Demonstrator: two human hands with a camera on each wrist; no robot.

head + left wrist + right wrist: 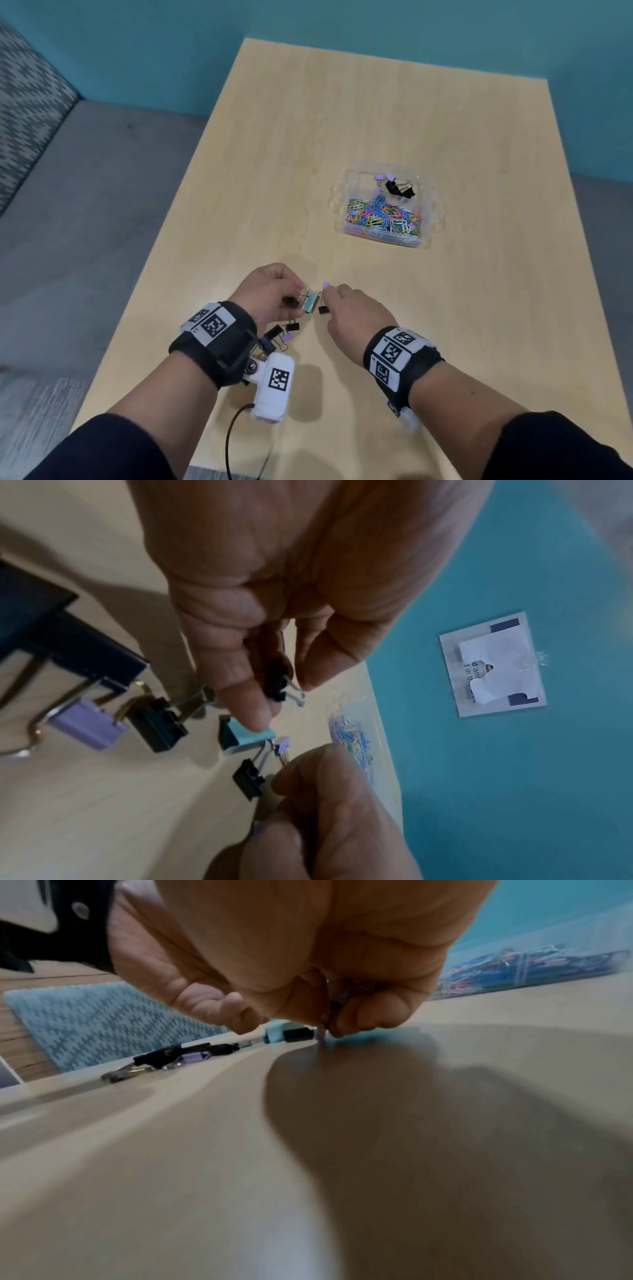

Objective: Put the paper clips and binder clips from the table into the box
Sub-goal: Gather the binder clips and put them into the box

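Clear plastic box (432,205) on table: multicoloured paper clips (383,219) in near compartment, binder clips (397,186) in far. Loose black, purple and teal binder clips (310,302) lie near table's front edge.

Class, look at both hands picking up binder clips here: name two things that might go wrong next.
1. The left hand pinches a small black clip only at its fingertips, so it may slip on the way to the box.
2. Clips by the left wrist, such as the purple clip, could be swept by its camera.
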